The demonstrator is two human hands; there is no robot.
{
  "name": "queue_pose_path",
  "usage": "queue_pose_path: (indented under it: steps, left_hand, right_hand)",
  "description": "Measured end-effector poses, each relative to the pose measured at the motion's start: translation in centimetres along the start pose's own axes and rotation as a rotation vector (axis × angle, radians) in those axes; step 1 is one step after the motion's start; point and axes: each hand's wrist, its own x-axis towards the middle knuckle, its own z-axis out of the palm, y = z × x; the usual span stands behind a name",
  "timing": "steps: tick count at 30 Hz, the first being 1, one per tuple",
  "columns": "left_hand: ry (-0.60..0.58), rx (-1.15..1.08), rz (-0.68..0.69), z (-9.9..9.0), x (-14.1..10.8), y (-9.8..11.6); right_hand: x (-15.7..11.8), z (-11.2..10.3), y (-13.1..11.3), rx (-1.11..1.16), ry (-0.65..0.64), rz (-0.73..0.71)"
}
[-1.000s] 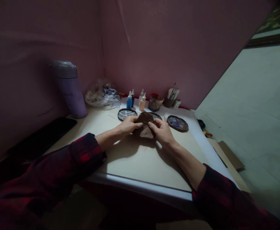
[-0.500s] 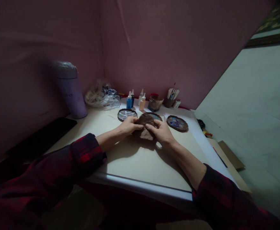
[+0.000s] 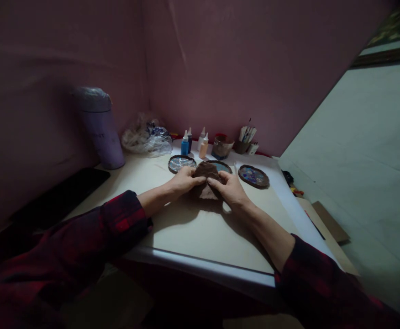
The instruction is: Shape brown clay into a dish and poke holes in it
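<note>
A flattened slab of brown clay (image 3: pixel 207 171) is held a little above the white tabletop (image 3: pixel 186 233). My left hand (image 3: pixel 185 181) grips its left edge, thumb on the near face, with the other fingers mostly hidden behind. On the right edge, my right hand (image 3: pixel 232 187) is closed the same way, its thumb tip almost meeting the left one. Just behind the slab, a round brown-rimmed piece with a blue inside (image 3: pixel 222 168) is partly covered. Similar pieces lie on either side, a left one (image 3: pixel 182 164) with pale streaks and a right one (image 3: pixel 254 177) with blue and purple.
Several nozzle bottles, among them a blue bottle (image 3: pixel 184 144) and an orange bottle (image 3: pixel 203 147), stand at the back. Beside them are a jar (image 3: pixel 221 148) and a brush holder (image 3: pixel 243 146). Crumpled plastic (image 3: pixel 147 137), a purple tumbler (image 3: pixel 102 132) and a dark flat object (image 3: pixel 63 194) are leftward.
The clay slab has shifted slightly left and its outline between my hands looks a little different. Both hands keep their grip and have barely moved.
</note>
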Motion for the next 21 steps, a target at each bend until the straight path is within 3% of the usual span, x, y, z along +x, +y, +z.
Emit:
queue_pose_path:
  steps: [8,16,21]
  left_hand:
    - [-0.064,-0.039,-0.007,-0.44,-0.21,0.33]
    - [0.069,0.050,0.026,-0.69,0.17,-0.18]
    - [0.051,0.015,0.019,-0.58,0.29,-0.23]
  right_hand:
    - [0.18,-0.18,-0.39,0.054,0.036,0.030]
    - [-0.34,0.34,-0.70,0.096,-0.027,0.044]
    - [-0.04,0.02,-0.47,0.034,-0.013,0.005]
